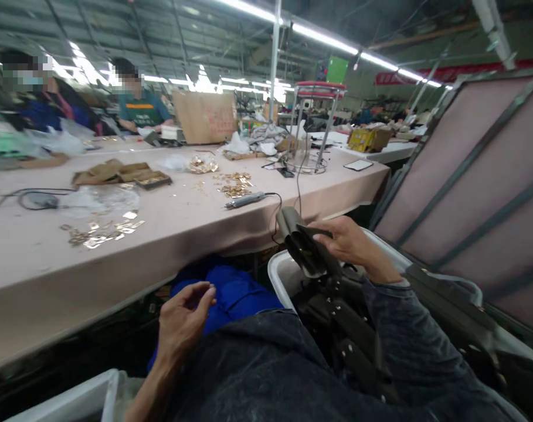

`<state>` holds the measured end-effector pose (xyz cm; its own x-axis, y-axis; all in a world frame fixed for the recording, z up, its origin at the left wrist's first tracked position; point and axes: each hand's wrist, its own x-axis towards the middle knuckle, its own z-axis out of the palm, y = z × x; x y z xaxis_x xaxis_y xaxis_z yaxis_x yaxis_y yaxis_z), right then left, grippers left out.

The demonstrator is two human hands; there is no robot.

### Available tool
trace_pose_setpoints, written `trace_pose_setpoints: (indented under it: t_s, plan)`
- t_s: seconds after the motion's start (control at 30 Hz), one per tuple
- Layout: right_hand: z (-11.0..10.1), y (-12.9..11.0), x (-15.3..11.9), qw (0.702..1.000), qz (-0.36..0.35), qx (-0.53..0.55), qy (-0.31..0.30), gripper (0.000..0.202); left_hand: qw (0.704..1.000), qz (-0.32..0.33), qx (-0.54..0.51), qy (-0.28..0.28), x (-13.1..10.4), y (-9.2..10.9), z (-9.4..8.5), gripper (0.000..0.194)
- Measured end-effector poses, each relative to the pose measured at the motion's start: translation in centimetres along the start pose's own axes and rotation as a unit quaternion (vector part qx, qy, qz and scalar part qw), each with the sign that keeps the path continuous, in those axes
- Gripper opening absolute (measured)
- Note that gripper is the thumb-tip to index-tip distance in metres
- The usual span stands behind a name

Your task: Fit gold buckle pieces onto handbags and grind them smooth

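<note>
My right hand (348,243) grips a folded dark olive leather-like piece (299,240) by its upper edge, thumb on one side and fingers on the other. It is held above a white plastic bin (281,272), where many similar dark pieces (340,310) with small shiny metal fittings lie heaped. My left hand (184,313) is raised over my lap, away from the table. Its fingers curl in, the thumb tip close to the fingertips, and nothing shows between them. Blue cloth (235,290) lies over my legs beyond that hand.
On the cloth-covered table (196,225) lie a grey corded handheld tool (245,200), gold metal pieces (103,233), and cardboard trays (121,174). A stool (314,126) stands on it. Another white bin (110,390) is at lower left; a leaning panel (472,170) flanks the right. Two people sit across.
</note>
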<state>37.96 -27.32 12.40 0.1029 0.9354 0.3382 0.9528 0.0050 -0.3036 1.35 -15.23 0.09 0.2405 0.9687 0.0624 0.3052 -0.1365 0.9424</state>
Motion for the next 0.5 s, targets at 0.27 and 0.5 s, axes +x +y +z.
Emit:
trace_pose_setpoints:
  t_s: [0.27,0.5]
  plan:
    - [-3.3,-12.8,6.0,0.940,-0.338,-0.006,-0.035,0.022,0.939,0.322,0.063,0.103,-2.6,10.3,-2.8,0.065]
    - [0.6,-18.4,6.4,0.891,-0.449,0.043,-0.055,0.011,0.974,0.168,0.153,-0.003,-3.5,10.4,-3.1,0.032]
